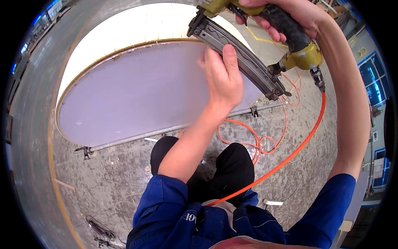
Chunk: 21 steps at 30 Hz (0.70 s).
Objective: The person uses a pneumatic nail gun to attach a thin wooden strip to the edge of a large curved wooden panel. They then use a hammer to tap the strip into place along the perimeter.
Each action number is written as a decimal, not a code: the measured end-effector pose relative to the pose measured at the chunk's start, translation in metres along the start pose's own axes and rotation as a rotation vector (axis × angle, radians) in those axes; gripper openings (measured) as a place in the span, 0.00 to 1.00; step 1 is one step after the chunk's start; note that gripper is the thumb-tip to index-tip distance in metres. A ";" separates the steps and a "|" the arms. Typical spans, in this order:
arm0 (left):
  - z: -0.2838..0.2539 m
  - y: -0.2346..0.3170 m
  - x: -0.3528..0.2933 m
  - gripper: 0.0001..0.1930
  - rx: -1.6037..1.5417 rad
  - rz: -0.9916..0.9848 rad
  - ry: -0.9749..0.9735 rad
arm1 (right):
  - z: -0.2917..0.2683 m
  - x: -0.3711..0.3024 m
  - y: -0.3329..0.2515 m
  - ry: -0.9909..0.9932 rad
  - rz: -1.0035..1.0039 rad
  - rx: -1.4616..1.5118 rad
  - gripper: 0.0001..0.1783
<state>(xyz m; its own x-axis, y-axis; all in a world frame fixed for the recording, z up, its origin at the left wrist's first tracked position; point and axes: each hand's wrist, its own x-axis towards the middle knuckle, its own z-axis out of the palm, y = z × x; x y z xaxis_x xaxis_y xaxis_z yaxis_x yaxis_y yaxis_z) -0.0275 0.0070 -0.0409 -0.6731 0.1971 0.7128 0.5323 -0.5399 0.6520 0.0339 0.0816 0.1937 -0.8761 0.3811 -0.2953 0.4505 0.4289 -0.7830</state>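
My right hand (286, 14) grips the black handle of a yellow-green pneumatic nail gun (248, 45) held high at the top of the view, its long dark magazine slanting down to the right. My left hand (222, 76) rests on the magazine and against a large grey rounded panel (141, 91) that stands on edge. The panel has a pale wooden rim (137, 25) above it. An orange air hose (290, 153) runs from the gun's base down past my right arm.
A long metal bar clamp (137, 139) runs along the panel's lower edge. Coils of orange hose (253, 139) lie on the worn concrete floor (103, 186). A curved grey wall (29, 137) rises on the left. Another tool (99, 232) lies at the lower left.
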 end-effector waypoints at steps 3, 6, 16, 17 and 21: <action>-0.002 0.003 0.003 0.20 -0.024 0.013 0.038 | 0.004 0.001 -0.006 0.009 -0.023 -0.010 0.19; -0.002 0.003 0.002 0.20 -0.041 -0.040 0.022 | 0.006 0.003 -0.009 -0.009 -0.047 -0.083 0.19; 0.000 -0.007 0.004 0.22 0.026 0.014 0.056 | 0.000 0.007 -0.007 0.004 -0.039 -0.035 0.19; 0.001 -0.006 0.004 0.22 0.005 0.007 0.051 | 0.001 0.007 -0.006 0.026 -0.029 -0.028 0.19; -0.004 0.000 0.003 0.20 0.006 -0.054 -0.038 | -0.001 0.005 0.000 0.027 -0.002 0.005 0.18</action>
<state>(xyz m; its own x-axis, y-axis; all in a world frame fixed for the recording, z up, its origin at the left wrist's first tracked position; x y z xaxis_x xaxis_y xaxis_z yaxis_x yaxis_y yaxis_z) -0.0311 0.0040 -0.0398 -0.6811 0.2570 0.6856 0.4987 -0.5228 0.6914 0.0293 0.0843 0.1929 -0.8719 0.4025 -0.2789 0.4479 0.4254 -0.7864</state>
